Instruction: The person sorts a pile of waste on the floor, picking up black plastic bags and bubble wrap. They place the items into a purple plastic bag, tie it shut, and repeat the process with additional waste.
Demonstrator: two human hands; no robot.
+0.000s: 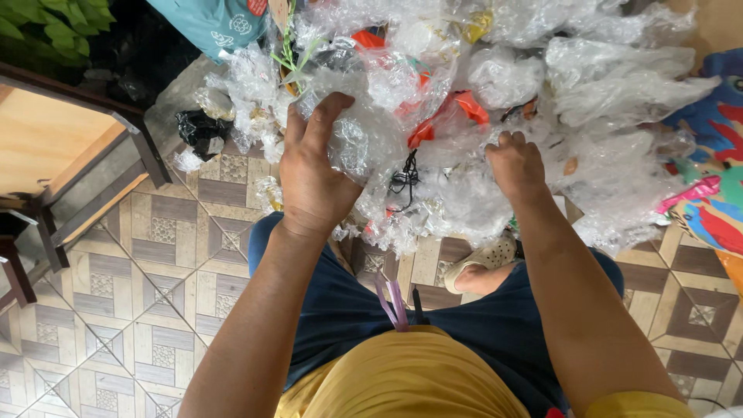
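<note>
Two hands work a large heap of clear plastic bags [495, 101] piled on the tiled floor [155, 310]. I note my left hand [313, 174] closed on a crumpled clear bag [360, 135] at the heap's near edge; my right hand [517, 164] is curled into the plastic, grip not discernible. Red scraps [464, 108] and a black cord [402, 179] lie between them. A black bag [203, 130] lies left, a wooden bench [62, 147] crowds the far-left side, and colourful fabric [712, 178] bounds the right. Open floor remains lower left.

Both forearms reach forward; left hand [313, 174] spread, fingers curled in a grip, right hand [516, 164] fisted.
</note>
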